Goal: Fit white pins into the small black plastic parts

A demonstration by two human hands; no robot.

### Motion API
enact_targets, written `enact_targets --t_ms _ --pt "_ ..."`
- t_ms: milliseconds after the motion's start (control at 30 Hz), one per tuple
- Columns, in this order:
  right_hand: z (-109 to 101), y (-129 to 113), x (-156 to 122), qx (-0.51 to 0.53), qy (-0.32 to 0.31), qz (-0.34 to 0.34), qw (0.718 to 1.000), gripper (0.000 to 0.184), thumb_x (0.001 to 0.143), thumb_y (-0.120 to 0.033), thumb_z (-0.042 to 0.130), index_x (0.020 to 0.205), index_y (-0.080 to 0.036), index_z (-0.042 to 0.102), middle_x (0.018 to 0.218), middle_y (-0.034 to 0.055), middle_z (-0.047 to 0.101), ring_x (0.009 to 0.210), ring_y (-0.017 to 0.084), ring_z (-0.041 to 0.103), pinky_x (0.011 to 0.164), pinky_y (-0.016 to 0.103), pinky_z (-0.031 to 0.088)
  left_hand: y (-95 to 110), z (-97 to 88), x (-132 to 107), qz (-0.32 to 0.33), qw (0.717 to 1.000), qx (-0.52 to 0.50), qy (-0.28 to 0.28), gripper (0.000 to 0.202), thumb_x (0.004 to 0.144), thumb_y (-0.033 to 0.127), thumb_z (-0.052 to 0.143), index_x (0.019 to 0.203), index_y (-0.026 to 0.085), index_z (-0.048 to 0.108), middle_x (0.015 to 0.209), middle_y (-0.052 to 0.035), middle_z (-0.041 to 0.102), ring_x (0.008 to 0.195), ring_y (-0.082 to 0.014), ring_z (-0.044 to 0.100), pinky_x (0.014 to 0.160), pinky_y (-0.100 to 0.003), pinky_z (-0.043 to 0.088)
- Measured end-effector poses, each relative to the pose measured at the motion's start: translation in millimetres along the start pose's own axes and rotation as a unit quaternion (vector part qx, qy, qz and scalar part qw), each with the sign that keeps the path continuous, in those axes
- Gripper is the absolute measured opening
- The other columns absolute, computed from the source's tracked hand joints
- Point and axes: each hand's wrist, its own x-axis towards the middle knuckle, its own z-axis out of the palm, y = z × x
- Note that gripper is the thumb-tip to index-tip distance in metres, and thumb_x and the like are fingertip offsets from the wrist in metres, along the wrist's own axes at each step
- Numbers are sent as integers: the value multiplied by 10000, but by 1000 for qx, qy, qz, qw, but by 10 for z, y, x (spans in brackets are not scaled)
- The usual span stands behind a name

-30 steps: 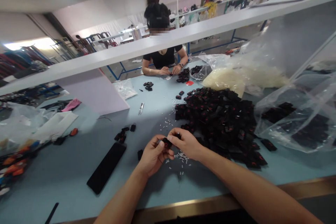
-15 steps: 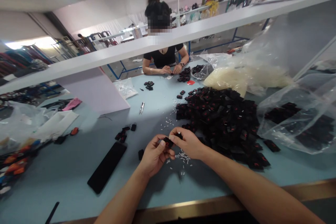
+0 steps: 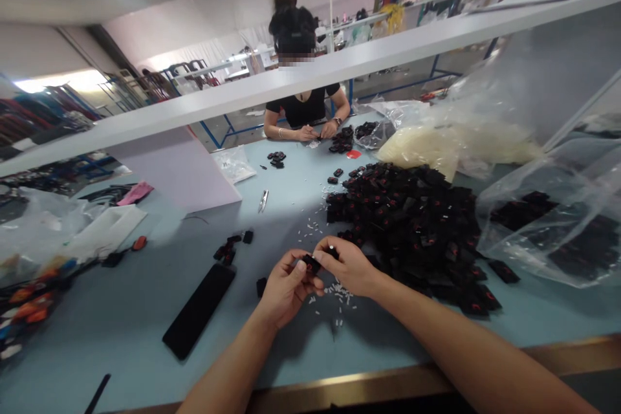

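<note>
Over the table's front middle, my left hand (image 3: 290, 284) is closed with a small flat black piece (image 3: 311, 264) between thumb and fingers; the piece carries a red mark. My right hand (image 3: 347, 265) is closed too, its thumb and forefinger pressed at the upper edge of that piece. Out of its curled fingers pokes a dark, thin item with a pale round tip (image 3: 332, 249); its kind cannot be made out. Many small white bits (image 3: 341, 291) lie on the table below my hands. Just to the right spreads a big heap of similar black pieces (image 3: 412, 226).
Left of my hands lie a black phone-like slab (image 3: 198, 312) and several black pieces (image 3: 231, 247). Small thread snips (image 3: 263, 200) lie farther back. Clear bags (image 3: 553, 220) stand right. A white shelf (image 3: 233, 94) crosses above the table; a co-worker (image 3: 305, 110) sits opposite.
The view has shifted very slightly. Both hands keep the same hold on the black piece, with hardly any finger movement.
</note>
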Motion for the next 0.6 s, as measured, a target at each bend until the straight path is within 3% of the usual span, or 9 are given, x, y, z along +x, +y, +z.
enact_targets --t_ms 233,600 --pt "-37 -46 5 41 -25 40 998 152 813 -308 584 785 -161 611 705 16 613 659 145 549 636 269 435 -14 -16 9 3 1000 13 -5 263 795 324 721 939 174 561 714 -7 675 576 -160 679 537 -283 562" --pt "-49 -39 14 63 -21 27 997 174 822 -329 578 766 -166 604 691 6 595 661 140 540 639 265 429 -9 -11 17 12 1000 17 -7 257 793 329 720 935 175 571 743 -10 674 573 -159 679 536 -286 559"
